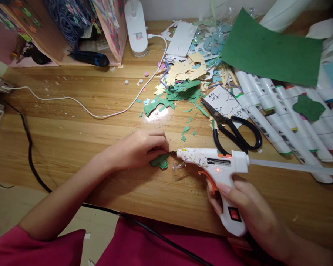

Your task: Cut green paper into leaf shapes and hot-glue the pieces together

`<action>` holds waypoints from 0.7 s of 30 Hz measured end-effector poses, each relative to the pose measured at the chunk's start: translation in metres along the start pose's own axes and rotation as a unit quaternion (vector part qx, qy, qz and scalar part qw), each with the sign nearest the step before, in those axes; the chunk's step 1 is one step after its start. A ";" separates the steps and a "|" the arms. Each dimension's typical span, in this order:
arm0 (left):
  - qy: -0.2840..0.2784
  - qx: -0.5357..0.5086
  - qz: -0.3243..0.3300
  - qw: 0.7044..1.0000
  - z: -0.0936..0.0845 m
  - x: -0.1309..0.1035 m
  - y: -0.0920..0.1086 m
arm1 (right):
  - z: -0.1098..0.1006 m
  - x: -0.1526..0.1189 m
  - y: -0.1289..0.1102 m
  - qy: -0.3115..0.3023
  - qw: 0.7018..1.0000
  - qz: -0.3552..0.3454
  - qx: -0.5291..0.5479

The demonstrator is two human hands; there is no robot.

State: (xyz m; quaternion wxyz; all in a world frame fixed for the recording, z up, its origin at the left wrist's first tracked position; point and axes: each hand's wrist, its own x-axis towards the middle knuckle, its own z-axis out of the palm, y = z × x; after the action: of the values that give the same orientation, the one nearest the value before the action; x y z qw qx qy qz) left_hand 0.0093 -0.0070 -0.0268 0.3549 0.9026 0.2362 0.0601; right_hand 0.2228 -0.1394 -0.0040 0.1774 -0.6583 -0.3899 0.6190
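My right hand (249, 203) is wrapped round the handle of a white hot glue gun (202, 158), fingers at its orange trigger. A clear glue stick (288, 167) sticks out of the gun's back, and a small light glows on its side. The brown nozzle points left, right beside the fingertips of my left hand (147, 146). That hand is closed over a green paper flower shape (160, 161) on the table; part of the shape is hidden under the fingers. Strings of glue (179, 165) hang by the nozzle.
Black-handled scissors (230, 123) lie beyond the gun, on a card with a drawn flower. White markers (283, 118), a green sheet (272, 48) and a green cutout (309, 108) lie at right. Paper scraps (185, 74) pile at the back. A white cable (100, 117) and black cord (30, 147) cross the left.
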 end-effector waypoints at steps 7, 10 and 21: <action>0.000 0.002 0.001 1.000 0.000 -0.001 -0.001 | -0.001 0.001 0.003 -0.011 1.000 -0.020 -0.015; 0.002 0.003 0.004 1.000 0.001 -0.001 -0.002 | -0.001 0.001 0.002 -0.011 0.999 -0.024 -0.021; 0.002 0.004 0.004 1.000 0.001 0.000 -0.001 | -0.001 0.003 0.000 -0.007 1.000 0.002 0.012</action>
State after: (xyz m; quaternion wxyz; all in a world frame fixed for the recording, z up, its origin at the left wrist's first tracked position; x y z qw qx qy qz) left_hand 0.0089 -0.0071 -0.0276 0.3504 0.9048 0.2337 0.0622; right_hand 0.2235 -0.1374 -0.0059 0.1815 -0.6527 -0.3819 0.6286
